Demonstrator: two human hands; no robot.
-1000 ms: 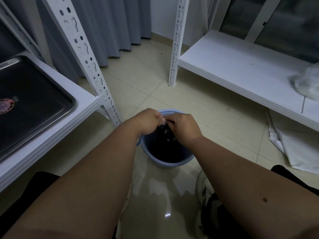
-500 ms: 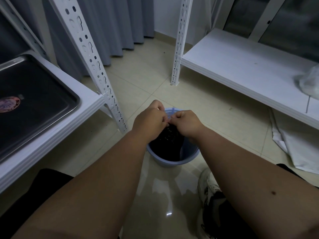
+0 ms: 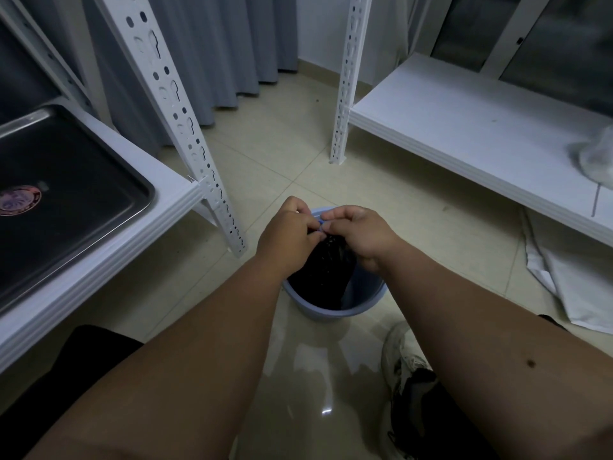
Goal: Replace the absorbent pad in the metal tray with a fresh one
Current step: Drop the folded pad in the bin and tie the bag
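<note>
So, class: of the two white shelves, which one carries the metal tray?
The left shelf carries the metal tray; the right shelf holds only a white bag.

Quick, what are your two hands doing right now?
Left hand: closed, pinching the black bag in the bin.
Right hand: closed, pinching the same bag.

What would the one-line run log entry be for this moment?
left hand: pinching black bag | right hand: pinching black bag | black bag: in blue bin | metal tray: no pad, on shelf
</note>
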